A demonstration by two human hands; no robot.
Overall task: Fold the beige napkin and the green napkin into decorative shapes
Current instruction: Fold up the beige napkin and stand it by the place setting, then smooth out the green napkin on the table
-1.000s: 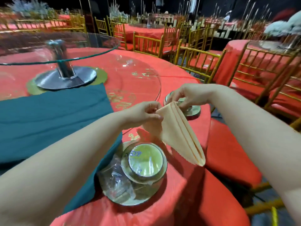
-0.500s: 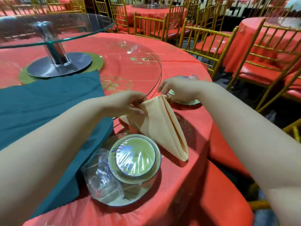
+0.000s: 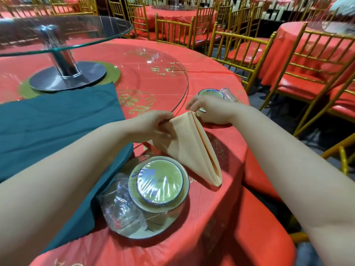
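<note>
The beige napkin [image 3: 192,148] is folded into a long narrow pointed shape with a crease down its middle, and it hangs over the red tablecloth. My left hand [image 3: 153,125] pinches its upper left corner. At the top end of the fold, my right hand [image 3: 209,110] pinches the cloth with curled fingers. The napkin's lower tip points toward me, just right of the wrapped dishes. The green napkin [image 3: 57,121] lies spread flat on the table to the left, partly under my left forearm.
A plastic-wrapped set of plate, bowl and glass [image 3: 153,189] sits near the table [image 3: 211,217] edge. Another wrapped set [image 3: 213,93] lies behind my right hand. A glass turntable [image 3: 63,33] on a metal stand stands at back left. Gold chairs [image 3: 299,60] ring the table.
The napkin has dropped lower and closer to the table, with both hands still gripping its top. The view has tilted downward and the fold looks tighter.
</note>
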